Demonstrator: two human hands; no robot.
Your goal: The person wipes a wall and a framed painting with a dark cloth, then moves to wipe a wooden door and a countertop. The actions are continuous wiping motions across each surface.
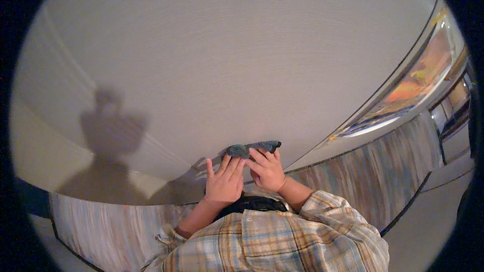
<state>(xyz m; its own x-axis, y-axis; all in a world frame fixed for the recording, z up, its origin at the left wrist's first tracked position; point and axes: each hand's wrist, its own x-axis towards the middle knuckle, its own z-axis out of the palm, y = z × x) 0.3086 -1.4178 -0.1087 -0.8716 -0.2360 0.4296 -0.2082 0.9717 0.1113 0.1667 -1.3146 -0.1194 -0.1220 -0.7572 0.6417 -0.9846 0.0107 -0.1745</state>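
A dark greenish-grey cloth (239,151), bunched into a narrow strip, lies against a large pale, finely ribbed surface (242,64) before me. My left hand (225,183) is spread over the cloth's lower left edge, fingertips touching it and thumb sticking out to the side. At the cloth's right part, my right hand (267,169) has its fingers bent onto the cloth; whether they pinch it is hard to tell. The two hands are nearly touching. Plaid shirt sleeves cover the upper forearms.
Below the pale surface runs a streaked multicoloured rug or mat (351,173) with a dark edge. At the right is a glossy panel with a colourful picture (412,83). Shadows of a head and shoulders fall on the left of the surface.
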